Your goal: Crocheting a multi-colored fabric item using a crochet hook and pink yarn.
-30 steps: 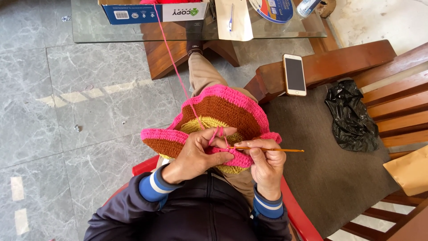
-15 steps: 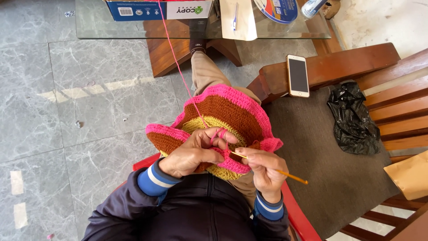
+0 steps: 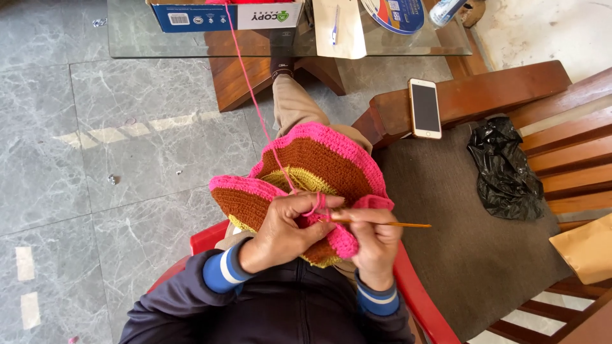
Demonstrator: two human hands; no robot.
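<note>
A round crocheted piece in brown and yellow with a pink rim lies on my lap. My left hand pinches its pink edge, with pink yarn looped over the fingers. That strand runs up to the cardboard box on the glass table. My right hand grips a thin orange crochet hook, which lies level and points into the rim beside my left fingers.
I sit on a red plastic chair. To the right is a wooden bench with a brown cushion, a phone on its armrest, a black plastic bag and a tan paper bag. Ahead stands a glass table.
The hook, tilted down to the right half a second ago, is level again. Both hands have shifted slightly on the pink rim as the stitch is worked.
</note>
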